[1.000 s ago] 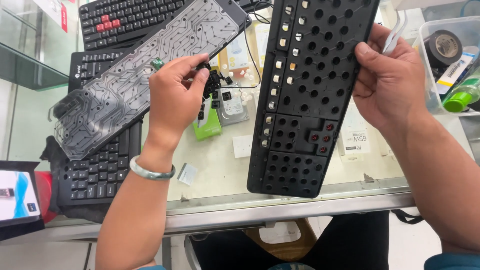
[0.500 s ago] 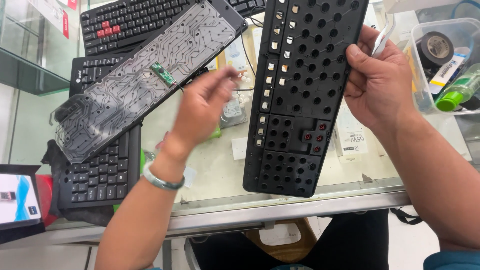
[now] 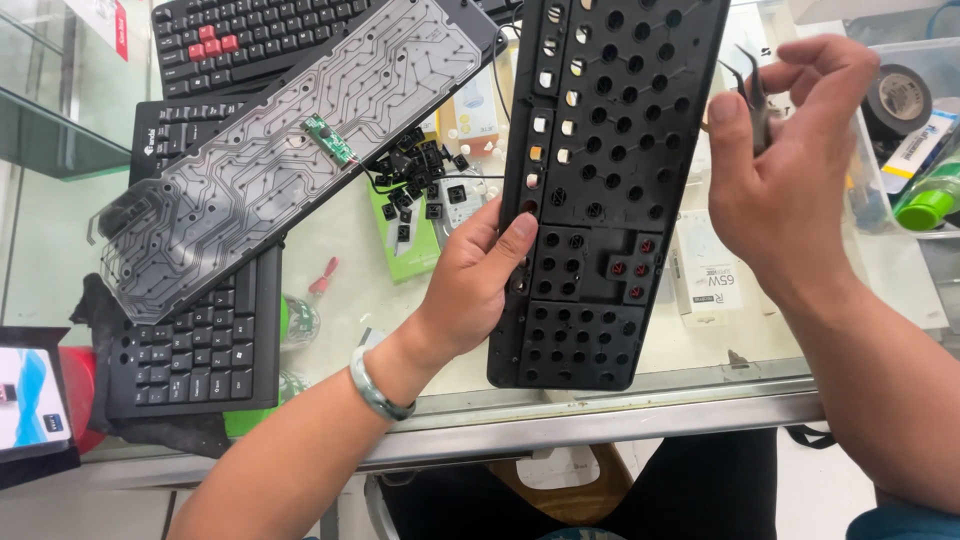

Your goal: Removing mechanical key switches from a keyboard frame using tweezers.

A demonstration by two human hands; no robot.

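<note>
A black keyboard frame point(image 3: 610, 180), full of round holes, stands on end over the glass table. My left hand point(image 3: 478, 275) grips its left edge, thumb on the face. My right hand point(image 3: 785, 165) is off the frame, just to its right, pinching thin black tweezers point(image 3: 755, 95) between thumb and fingers. To the left lies a clear circuit membrane sheet point(image 3: 280, 150) with a small green board point(image 3: 330, 140), resting across other keyboards. Loose black keycaps point(image 3: 410, 175) sit in a pile between the sheet and the frame.
Two black keyboards point(image 3: 195, 345) lie at the left, one with red keys point(image 3: 215, 45) at the back. A clear bin at the right holds a tape roll point(image 3: 895, 100) and a green-capped bottle point(image 3: 925, 205). A phone point(image 3: 30, 400) sits bottom left. The table's metal edge point(image 3: 600, 425) runs along the front.
My left hand let go of the membrane sheet and moved right to grip the frame's left edge. My right hand released the frame's right side and now holds tweezers.
</note>
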